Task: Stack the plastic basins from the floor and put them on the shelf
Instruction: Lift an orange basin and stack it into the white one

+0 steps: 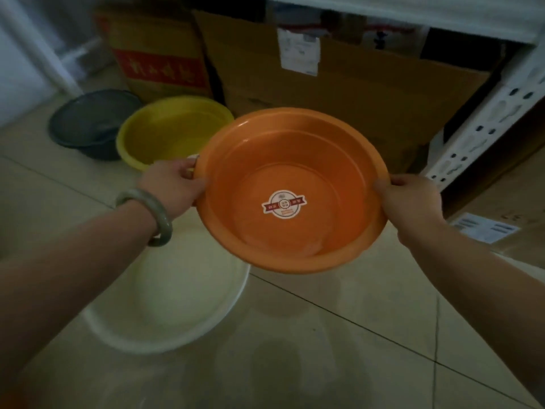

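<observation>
Both hands hold the orange basin [290, 190] in the air above the floor [339, 335], one at each side of its rim. The left hand [174, 184] comes in with the arm nearly straight, and its fingers are curled closed around the left edge of the rim; a pale green bangle [147, 215] sits on this wrist. The right hand [410, 200] grips the opposite edge, thumb on top of the rim and the other fingers hidden under it. The orange basin is tilted a little toward the person, so its inside shows, with a round sticker [283, 205] on the bottom.

Below the orange basin and to its left, a white basin [182, 305] stands on the floor, partly covered by the left forearm. Behind the orange basin to the left stands a yellow basin [171, 131], and a dark grey basin [91, 122] is just beside that one (whether they touch I cannot tell). Cardboard boxes [339, 93] stand behind the orange basin, under the white shelf [486, 119] whose post rises to its right.
</observation>
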### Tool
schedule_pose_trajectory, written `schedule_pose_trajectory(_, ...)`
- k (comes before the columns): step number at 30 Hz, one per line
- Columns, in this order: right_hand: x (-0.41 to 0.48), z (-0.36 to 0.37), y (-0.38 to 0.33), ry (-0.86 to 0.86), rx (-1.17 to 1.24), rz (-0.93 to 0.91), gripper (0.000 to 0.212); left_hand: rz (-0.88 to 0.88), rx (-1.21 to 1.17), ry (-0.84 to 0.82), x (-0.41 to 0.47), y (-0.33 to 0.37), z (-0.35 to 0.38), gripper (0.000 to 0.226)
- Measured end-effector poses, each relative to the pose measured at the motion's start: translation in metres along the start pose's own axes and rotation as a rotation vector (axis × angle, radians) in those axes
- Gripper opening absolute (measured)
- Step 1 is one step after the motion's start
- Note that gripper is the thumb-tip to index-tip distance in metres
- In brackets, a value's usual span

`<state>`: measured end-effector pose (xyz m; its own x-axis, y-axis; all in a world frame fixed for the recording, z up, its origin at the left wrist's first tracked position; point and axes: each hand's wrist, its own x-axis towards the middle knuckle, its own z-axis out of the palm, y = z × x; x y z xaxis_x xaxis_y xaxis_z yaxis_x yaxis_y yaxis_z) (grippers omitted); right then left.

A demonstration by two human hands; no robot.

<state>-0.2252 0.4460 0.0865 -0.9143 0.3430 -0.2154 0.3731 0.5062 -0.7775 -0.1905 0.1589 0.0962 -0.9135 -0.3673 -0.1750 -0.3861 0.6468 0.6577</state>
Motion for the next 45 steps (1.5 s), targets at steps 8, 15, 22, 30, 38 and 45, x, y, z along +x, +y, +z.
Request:
schedule_pose_trajectory(8, -0.052, 0.083, -0.053, -0.223, -0.020, -0.221, 0.036, -0.237, -0.045, 0.232, -0.017, -0.086, -0.081, 0.048)
schedule_pose_trajectory(15, -0.077, 0.127, -0.050, -0.347, -0.113, -0.334, 0.033, -0.352, 0.027, 0.241, -0.040, -0.150, -0.088, 0.048)
schedule_pose_trajectory(22, -0.083, 0.145, -0.033, -0.380, -0.196, -0.404, 0.036, -0.359, 0.019, 0.244, -0.052, -0.177, -0.083, 0.055)
schedule_pose_trajectory(30, -0.079, 0.161, -0.009, -0.434, -0.314, -0.372, 0.031, -0.324, 0.069, 0.168, -0.066, -0.186, -0.066, 0.053)
schedule_pose_trajectory(38, -0.077, 0.179, 0.003, -0.483, -0.291, -0.312, 0.039, -0.393, 0.133, 0.038, -0.053, -0.210, -0.048, 0.059)
schedule_pose_trajectory(45, -0.066, 0.185, 0.010, -0.537, -0.136, -0.182, 0.039, -0.404, 0.105, 0.014, -0.043, -0.221, -0.038, 0.054)
